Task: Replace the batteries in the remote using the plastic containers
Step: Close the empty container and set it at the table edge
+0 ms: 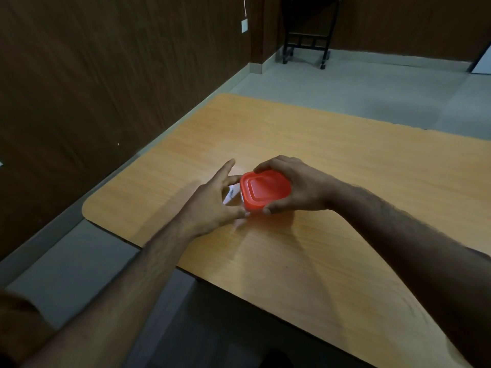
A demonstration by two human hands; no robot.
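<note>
Right hand (297, 187) grips the red lid (265, 189) of a small plastic container (243, 200): fingers curl over the lid's far edge, thumb clamps the near corner. The container sits on the wooden table (345, 181), directly under this palm, its clear wall showing only as a thin strip at the left side below the lid. Left hand (215, 200) is just beside it on the other side, fingers spread and relaxed, fingertips touching the lid's left rim and the wall beneath; it steadies more than it grips, and no digit curls round anything. Something pale lies behind the left fingers, between them and the container; too blurred to identify, possibly a label or the remote. Handling judgement: container looks light and thin-walled, the lid a flexible press-fit type, so it should peel, not lift straight. The smooth plastic may slip under a flat palm. Best hold: pinch a lid corner with the right hand and pull up there, while the left hand clamps the wall low down to stop the base rising with the lid. Contents not visible; the lid is opaque.
</note>
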